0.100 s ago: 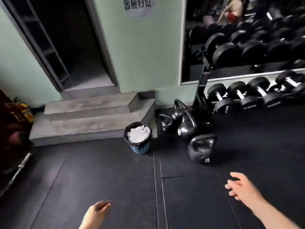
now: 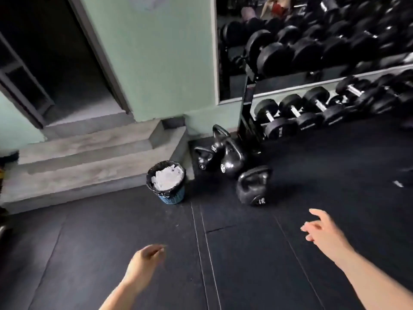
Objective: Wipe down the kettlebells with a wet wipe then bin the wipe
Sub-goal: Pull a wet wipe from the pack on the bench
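Several black kettlebells stand on the dark rubber floor by the wall corner: the nearest one [image 2: 253, 185] sits alone in front, a larger one [image 2: 232, 161] and a small one [image 2: 203, 158] cluster behind it. A small blue bin [image 2: 172, 195] with a black liner, holding crumpled white wipes [image 2: 167, 176], stands left of them by the concrete steps. My left hand [image 2: 145, 262] hovers low in the view with loosely curled fingers, holding nothing. My right hand [image 2: 324, 233] is stretched forward with relaxed fingers, empty, below and right of the nearest kettlebell. No wipe is in either hand.
Concrete steps [image 2: 89, 157] rise to a dark doorway at the left. A dumbbell rack [image 2: 312, 108] with several black dumbbells runs along the right wall under a mirror [image 2: 312, 41]. Dark floor mats [image 2: 223, 253] spread in front of me.
Both hands have come up and forward in the view; the bin and kettlebells sit where they were.
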`<state>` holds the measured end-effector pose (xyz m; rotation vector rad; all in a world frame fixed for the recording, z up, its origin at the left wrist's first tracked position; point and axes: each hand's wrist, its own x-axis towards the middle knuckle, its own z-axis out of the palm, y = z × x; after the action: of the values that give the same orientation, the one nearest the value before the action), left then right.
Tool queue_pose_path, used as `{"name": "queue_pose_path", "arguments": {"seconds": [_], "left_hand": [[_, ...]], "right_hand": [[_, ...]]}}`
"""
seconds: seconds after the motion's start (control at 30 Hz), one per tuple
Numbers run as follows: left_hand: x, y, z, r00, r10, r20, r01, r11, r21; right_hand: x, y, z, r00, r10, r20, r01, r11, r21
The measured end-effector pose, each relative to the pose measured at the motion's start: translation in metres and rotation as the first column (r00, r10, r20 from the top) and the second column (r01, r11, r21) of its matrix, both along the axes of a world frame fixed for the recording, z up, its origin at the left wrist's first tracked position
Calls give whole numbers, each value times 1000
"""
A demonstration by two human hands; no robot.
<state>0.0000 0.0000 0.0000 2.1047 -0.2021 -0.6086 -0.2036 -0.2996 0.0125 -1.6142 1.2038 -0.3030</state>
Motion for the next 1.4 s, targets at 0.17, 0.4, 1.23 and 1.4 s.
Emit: {"name": "queue_pose_path", "arguments": {"seconds": [0.17, 0.4, 1.23, 1.4], "left_hand": [[-34, -114, 3, 948, -316, 38, 318, 946, -67], [-118, -248, 8, 736, -677, -3, 676, 734, -64], [-337, -893, -48, 442, -894, -78, 897, 439, 54], [-348, -1065, -45, 390, -920, -45, 918, 384, 102]], "right_hand": [[-56, -18, -5, 983, -165, -84, 165, 986, -1], [-153, -69, -4, 848, -529, 11, 528, 847, 63], [-359, -598, -32, 632, -767, 107, 753, 641, 151], [-359, -739, -44, 583, -810, 68, 794, 585, 164]]}}
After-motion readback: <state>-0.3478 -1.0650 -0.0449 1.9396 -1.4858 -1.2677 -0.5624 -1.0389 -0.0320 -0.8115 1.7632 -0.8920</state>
